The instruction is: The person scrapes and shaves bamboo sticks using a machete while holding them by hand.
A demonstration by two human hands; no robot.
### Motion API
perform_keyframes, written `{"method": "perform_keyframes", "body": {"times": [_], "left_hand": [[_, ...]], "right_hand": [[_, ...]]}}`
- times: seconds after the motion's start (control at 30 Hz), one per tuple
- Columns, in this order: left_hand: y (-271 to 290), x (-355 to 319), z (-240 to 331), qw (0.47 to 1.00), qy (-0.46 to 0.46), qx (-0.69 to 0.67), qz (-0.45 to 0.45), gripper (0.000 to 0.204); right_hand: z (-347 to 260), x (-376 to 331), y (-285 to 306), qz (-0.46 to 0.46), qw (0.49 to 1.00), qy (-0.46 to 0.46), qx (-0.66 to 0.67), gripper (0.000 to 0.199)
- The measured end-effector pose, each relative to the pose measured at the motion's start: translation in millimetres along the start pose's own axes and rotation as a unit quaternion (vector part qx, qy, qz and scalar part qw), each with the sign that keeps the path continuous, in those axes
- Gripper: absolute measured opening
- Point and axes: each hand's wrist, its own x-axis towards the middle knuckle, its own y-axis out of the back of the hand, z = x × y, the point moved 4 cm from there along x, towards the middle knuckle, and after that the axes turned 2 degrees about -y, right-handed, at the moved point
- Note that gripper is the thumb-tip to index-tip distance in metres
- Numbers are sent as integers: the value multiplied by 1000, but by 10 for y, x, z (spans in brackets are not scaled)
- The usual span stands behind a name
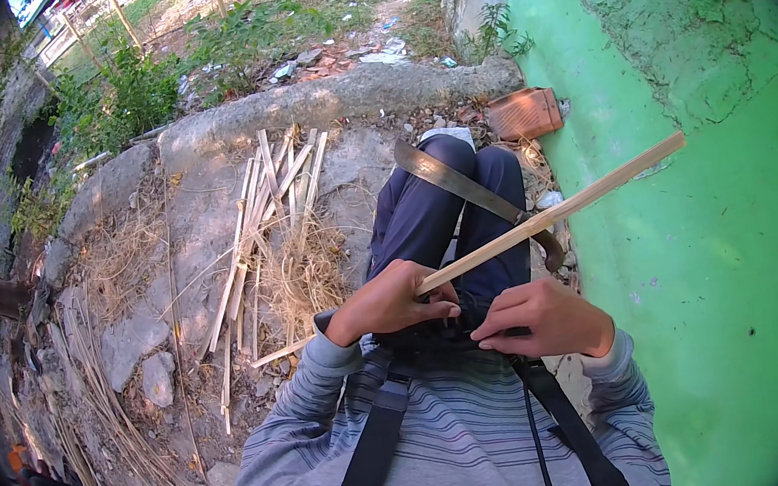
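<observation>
My left hand [392,303] is closed around a long, pale split bamboo strip [579,205]. The strip slants from low left, passes behind the hand and rises toward the green wall on the right. At my waist, my right hand [544,321] is drawn into a pinch beside a small dark thing, too hidden to name. Across my knees lies a machete [459,181] with a curved blade. Its blade tip points to the upper left, and its brown handle [550,249] shows below the strip.
A pile of split bamboo strips [259,210] lies on the ground to my left, with curly shavings [300,268] around it. Longer thin strips [98,405] spread farther left. The green wall [707,301] rises close on my right, with an orange hollow brick [526,113] beside it.
</observation>
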Motion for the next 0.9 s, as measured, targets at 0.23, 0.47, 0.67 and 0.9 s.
{"method": "perform_keyframes", "body": {"times": [0.23, 0.47, 0.67, 0.9], "left_hand": [[271, -113, -212, 993, -42, 11, 109, 41], [385, -80, -509, 981, 69, -19, 178, 48], [450, -3, -802, 970, 139, -99, 176, 60], [543, -114, -1007, 927, 230, -241, 174, 56]], "right_hand": [[2110, -579, 136, 266, 891, -290, 226, 42], [2572, -474, -387, 238, 906, -349, 4, 62], [2697, -526, -437, 174, 895, -399, 93, 45], [2470, -717, -533, 186, 764, -379, 487, 33]]}}
